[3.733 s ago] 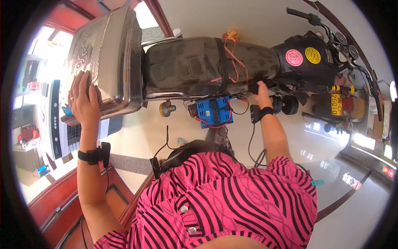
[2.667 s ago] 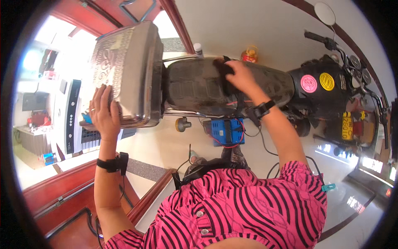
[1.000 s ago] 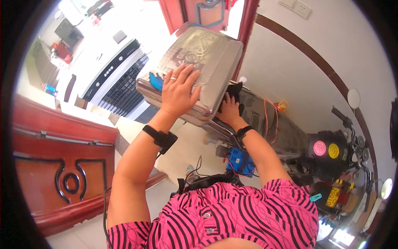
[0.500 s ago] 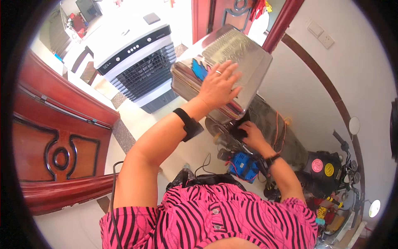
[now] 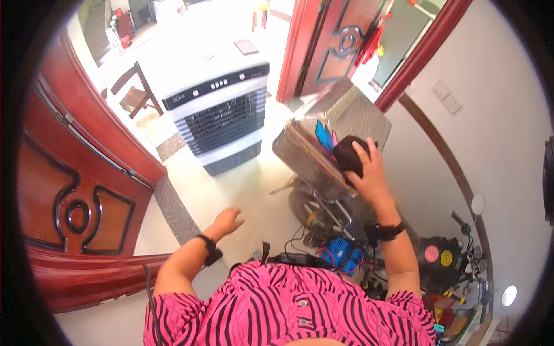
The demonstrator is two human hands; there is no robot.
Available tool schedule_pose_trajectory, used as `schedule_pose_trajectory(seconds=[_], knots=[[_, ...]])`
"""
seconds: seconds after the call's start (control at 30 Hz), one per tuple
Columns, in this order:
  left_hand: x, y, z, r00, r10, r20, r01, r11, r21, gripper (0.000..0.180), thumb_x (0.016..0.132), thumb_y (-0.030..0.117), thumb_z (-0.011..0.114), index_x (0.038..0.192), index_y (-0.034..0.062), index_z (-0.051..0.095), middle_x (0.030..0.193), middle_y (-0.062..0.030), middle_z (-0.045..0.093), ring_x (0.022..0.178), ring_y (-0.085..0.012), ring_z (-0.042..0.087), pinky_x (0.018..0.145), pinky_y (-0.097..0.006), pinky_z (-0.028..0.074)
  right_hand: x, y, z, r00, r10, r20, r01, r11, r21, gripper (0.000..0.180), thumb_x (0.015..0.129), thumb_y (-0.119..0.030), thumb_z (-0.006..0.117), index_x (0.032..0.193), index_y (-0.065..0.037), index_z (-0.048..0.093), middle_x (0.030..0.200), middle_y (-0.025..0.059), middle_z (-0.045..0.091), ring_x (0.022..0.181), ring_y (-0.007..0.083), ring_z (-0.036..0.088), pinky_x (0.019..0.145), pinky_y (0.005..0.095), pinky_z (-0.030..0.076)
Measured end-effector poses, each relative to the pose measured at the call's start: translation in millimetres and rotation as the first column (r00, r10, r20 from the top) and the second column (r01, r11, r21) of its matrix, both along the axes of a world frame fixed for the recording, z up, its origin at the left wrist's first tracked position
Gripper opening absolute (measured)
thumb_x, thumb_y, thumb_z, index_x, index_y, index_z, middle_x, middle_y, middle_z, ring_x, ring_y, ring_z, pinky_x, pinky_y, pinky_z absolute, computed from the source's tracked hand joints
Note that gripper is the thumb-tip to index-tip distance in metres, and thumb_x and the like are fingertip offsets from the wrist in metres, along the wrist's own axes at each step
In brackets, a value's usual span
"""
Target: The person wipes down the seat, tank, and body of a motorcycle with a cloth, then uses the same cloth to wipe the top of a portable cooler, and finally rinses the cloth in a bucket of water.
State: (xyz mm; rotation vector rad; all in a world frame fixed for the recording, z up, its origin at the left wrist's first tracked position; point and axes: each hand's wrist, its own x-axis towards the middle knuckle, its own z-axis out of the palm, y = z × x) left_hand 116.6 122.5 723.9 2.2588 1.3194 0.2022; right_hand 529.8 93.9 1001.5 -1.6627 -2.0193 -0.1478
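- Step in hand, judging by the pose: wiping the metal box [image 5: 300,164] with a bunched black cloth [image 5: 346,154].
- Right hand [image 5: 374,177] has the cloth; its grip is curled around the wad, thumb below, fingers over the upper part, pressing it against the box, it seems.
- Left hand [image 5: 226,221] is free: grip loose, fingers partly bent, holding nothing, out over the floor [image 5: 254,199], well apart from the box.
- Next move, if the stroke goes on, calls for firm, flat contact over the edge, plus care around the blue butterfly-shaped decoration [image 5: 323,136] just beside the cloth.
- Cloth location: at the edge between the box's top and patterned side; partly hidden by fingers.
- Cloth look: dark, soft, crumpled; material and dirt can't be told.
- Box location: mounted at the rear of the motorcycle [image 5: 440,257], tilted in view.
- Box look: silvery metal, shiny, rounded corners, embossed top, fine texture on the side; glare washes out part of the top.
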Motion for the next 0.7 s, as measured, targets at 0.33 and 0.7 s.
schedule_pose_trajectory(seconds=[0.33,0.7], knots=[[-80.3,-122.1,-98.1,0.892,0.403,-0.205,-0.451,0.768,-0.455,0.051,0.077,0.04,0.066,0.108,-0.0017,0.063,0.109,-0.0238,0.061,0.106,-0.0364,0.057,0.092,-0.041,0.045,-50.1,29.3,25.7,0.977,0.2,0.08,-0.197,0.979,-0.046,0.073,0.069,-0.022,0.074,0.135,-0.02,0.043,0.144,0.0163,0.028,0.124,0.0454,0.032,0.102,0.051,0.03],[-91.6,-76.7,-50.4,0.777,0.625,0.075,-0.554,0.735,-0.39,0.046,0.077,0.037,0.065,0.101,-0.0011,0.066,0.099,-0.0214,0.065,0.094,-0.0327,0.063,0.082,-0.039,0.05,-82.6,10.5,53.9,0.937,0.283,0.206,-0.268,0.958,-0.098,0.076,0.06,-0.012,0.078,0.13,-0.019,0.048,0.145,0.0144,0.028,0.126,0.0458,0.03,0.102,0.0543,0.028]])
